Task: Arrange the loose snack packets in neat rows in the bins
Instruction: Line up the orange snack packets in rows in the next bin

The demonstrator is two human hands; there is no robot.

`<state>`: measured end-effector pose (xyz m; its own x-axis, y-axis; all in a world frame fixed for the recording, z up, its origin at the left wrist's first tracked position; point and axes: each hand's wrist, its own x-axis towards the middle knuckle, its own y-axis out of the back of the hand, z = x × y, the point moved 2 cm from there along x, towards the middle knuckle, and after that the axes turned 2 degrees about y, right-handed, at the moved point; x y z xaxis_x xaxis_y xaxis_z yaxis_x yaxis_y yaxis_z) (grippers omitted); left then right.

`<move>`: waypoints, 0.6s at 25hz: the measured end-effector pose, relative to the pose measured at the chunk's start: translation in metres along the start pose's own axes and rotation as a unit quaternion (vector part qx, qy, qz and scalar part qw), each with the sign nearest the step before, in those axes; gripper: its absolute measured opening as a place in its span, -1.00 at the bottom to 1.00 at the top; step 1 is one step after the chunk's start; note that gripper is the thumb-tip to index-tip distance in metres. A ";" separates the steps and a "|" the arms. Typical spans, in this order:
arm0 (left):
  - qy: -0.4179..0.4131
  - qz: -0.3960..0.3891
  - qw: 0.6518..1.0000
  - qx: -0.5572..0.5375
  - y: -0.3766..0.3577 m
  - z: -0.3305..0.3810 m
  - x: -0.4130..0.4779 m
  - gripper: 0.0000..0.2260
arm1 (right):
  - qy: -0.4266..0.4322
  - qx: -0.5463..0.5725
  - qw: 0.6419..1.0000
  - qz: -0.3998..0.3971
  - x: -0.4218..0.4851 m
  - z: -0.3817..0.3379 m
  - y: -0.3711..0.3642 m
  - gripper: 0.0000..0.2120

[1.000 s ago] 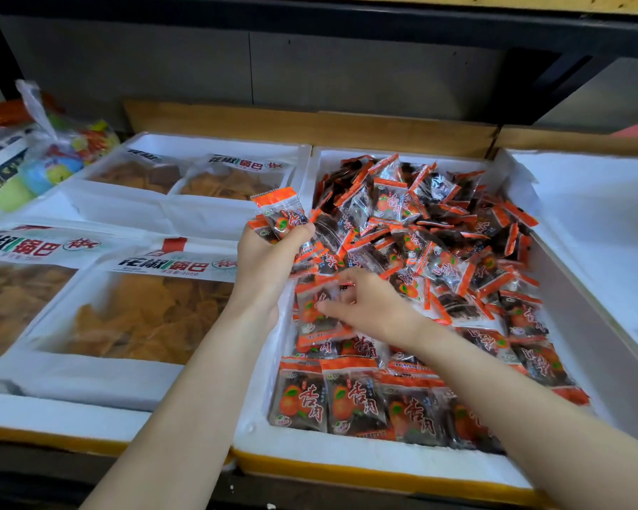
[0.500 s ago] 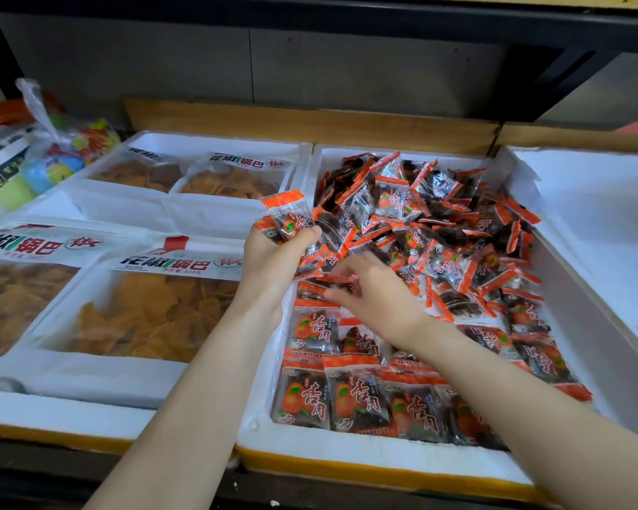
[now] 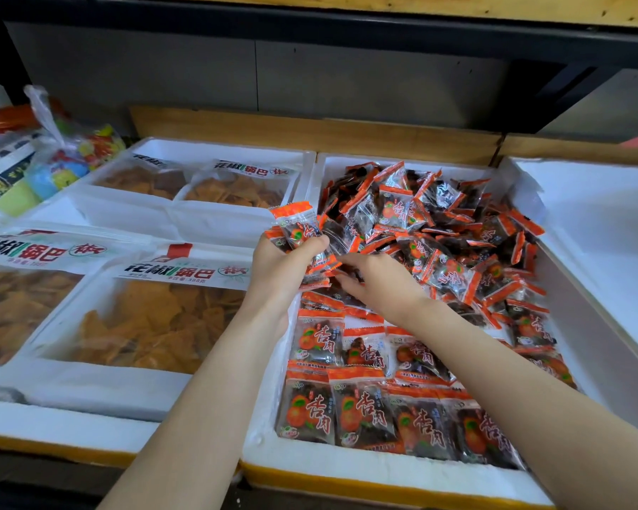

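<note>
- Far left: a bag of coloured sweets is sitting outside the bins; not part of the work.
- Left bins: big crisp bags are lying flat in white foam trays, untouched.
- Left hand is gripping a small bunch of packets, thumb and fingers closed round them, held up above the left wall of the middle bin.
- Right hand is reaching palm-down into the loose pile's near edge, fingers curled among the wrappers; I cannot tell whether it is pinching one.
- Middle bin, near end: two laid rows are lying label-up, the second one partly hidden under the right forearm.
- Middle bin, far end: the loose heap is filling most of the space, jumbled at every angle.
- Step, as I judge it: gathering packets to feed a third row.
- Next move is likely calling for drawing one packet free, turning it label-up, laying it just beyond the second row.
- Far right: a white bin is standing bare.
</note>
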<state>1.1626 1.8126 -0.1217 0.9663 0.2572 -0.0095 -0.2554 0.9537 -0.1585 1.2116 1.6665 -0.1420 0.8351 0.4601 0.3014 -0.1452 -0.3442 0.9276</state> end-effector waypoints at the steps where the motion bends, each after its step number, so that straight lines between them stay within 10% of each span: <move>1: -0.001 -0.005 1.000 0.003 -0.001 0.000 0.000 -0.84 | 0.019 -0.024 0.999 0.024 -0.001 -0.002 0.003 -0.69; 9: 0.008 -0.049 0.999 0.017 -0.004 0.000 -0.006 -0.84 | -0.042 0.221 0.930 0.292 -0.011 -0.004 0.042 -0.81; 15: 0.030 -0.096 0.993 -0.055 -0.010 0.003 -0.012 -0.78 | 0.003 0.285 0.933 0.219 -0.039 -0.026 0.034 -0.78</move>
<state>1.1535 1.8007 -0.1174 0.9979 0.0592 -0.0278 -0.0645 0.9609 -0.2692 1.1601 1.6578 -0.1165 0.7586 0.1780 0.6268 -0.1646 -0.8784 0.4486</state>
